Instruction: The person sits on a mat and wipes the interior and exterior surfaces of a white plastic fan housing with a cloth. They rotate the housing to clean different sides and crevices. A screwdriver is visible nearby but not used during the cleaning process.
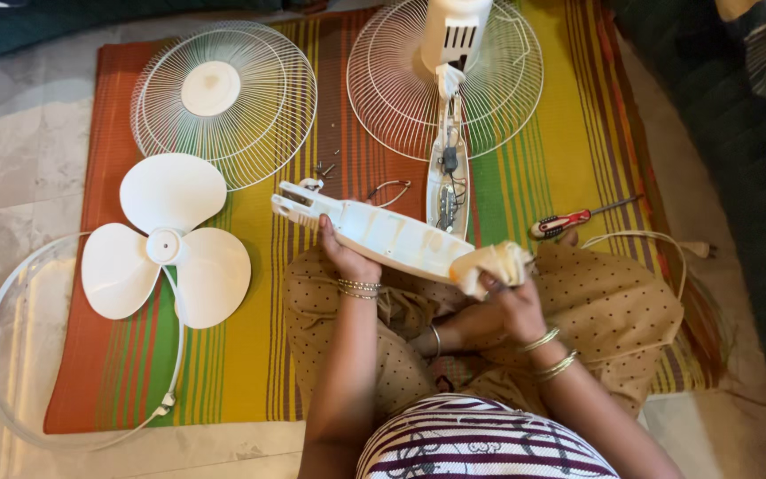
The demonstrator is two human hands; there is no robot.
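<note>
I sit cross-legged on a striped mat (250, 372). My left hand (345, 257) grips a long white plastic fan-stand cover (381, 232) from below, holding it level above my knees. At the cover's right end my right hand (509, 300) presses a crumpled cream cloth (494, 263) against it. The other half of the stand (448, 182), with wiring exposed, lies on the mat just beyond, joined to the white motor housing (454, 31).
A three-blade white fan blade (167, 244) and a front grill (223, 102) lie at left, the rear grill (498, 84) at the top. A red-handled screwdriver (569, 218), small screws (324, 167), a white ring (11, 355) and a power cord (658, 239) surround me.
</note>
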